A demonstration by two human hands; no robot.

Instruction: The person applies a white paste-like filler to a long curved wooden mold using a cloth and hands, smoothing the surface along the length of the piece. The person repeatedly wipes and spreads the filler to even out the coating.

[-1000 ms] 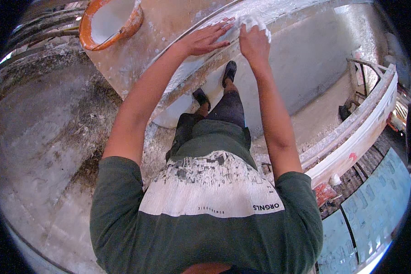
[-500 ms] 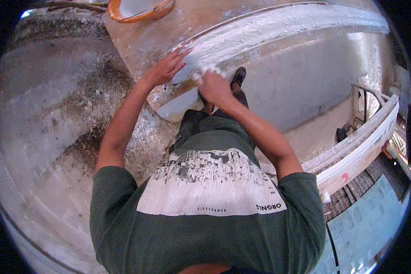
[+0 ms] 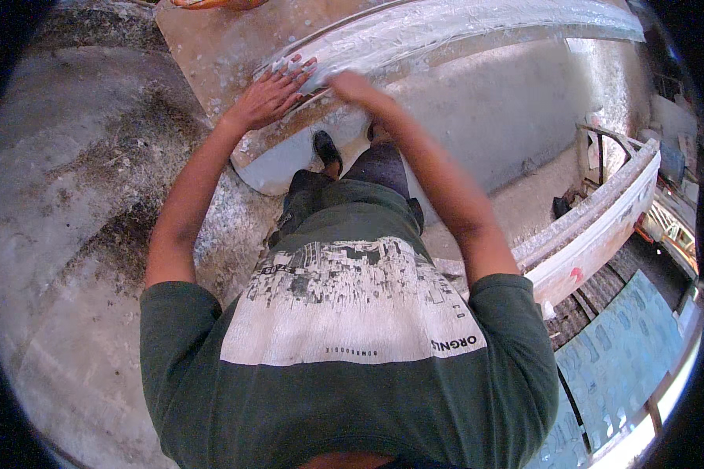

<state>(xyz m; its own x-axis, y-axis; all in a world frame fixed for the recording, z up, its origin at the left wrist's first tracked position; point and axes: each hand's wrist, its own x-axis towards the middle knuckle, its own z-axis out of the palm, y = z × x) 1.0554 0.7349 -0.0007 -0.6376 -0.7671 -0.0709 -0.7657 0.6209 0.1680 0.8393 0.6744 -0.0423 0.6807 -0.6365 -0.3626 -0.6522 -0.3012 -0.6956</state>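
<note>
Plaster moulding [image 3: 461, 31], long and white, lies along the far edge of the bench [image 3: 211, 47], its axis running left to right. The left hand [image 3: 270, 94] presses flat on its near end, fingers spread; the right hand [image 3: 352, 82], just beside, is too blurred to read.

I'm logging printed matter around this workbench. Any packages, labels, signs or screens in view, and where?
No packages, signs or screens show.
Shirt print: on the person's green shirt, a wide pale band with a dark speckled picture and small dark lettering.
Red mark: small spot on the white curved moulding at right; too small to tell whether it is a label.
</note>
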